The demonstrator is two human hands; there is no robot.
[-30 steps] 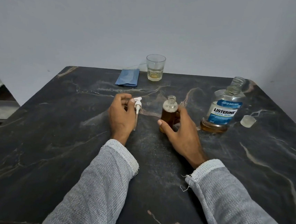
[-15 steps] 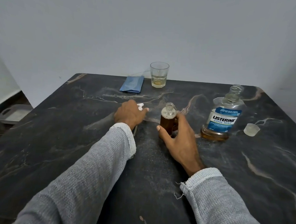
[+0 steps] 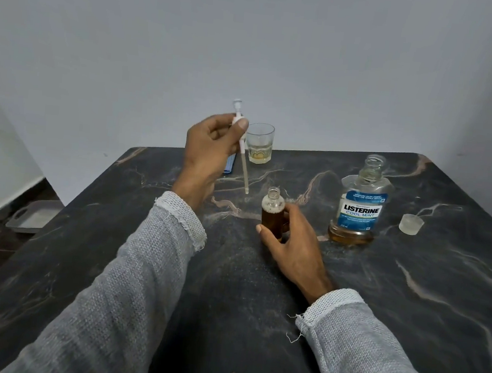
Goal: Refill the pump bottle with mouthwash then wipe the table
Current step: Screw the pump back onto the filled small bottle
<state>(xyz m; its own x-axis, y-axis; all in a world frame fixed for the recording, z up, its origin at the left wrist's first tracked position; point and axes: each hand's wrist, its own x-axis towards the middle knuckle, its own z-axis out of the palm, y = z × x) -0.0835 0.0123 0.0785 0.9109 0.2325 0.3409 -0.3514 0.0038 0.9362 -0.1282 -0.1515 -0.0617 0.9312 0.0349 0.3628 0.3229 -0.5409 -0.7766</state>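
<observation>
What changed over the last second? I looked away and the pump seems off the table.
The left hand lifted the pump head off the table, tube hanging above it. The right hand keeps gripping the small bottle; the Listerine bottle stayed put.

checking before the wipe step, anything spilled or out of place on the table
No spill shows on the dark table. The Listerine bottle stands open, its cap lying apart to its right. The small bottle is also open; the left hand holds its pump in the air.
</observation>
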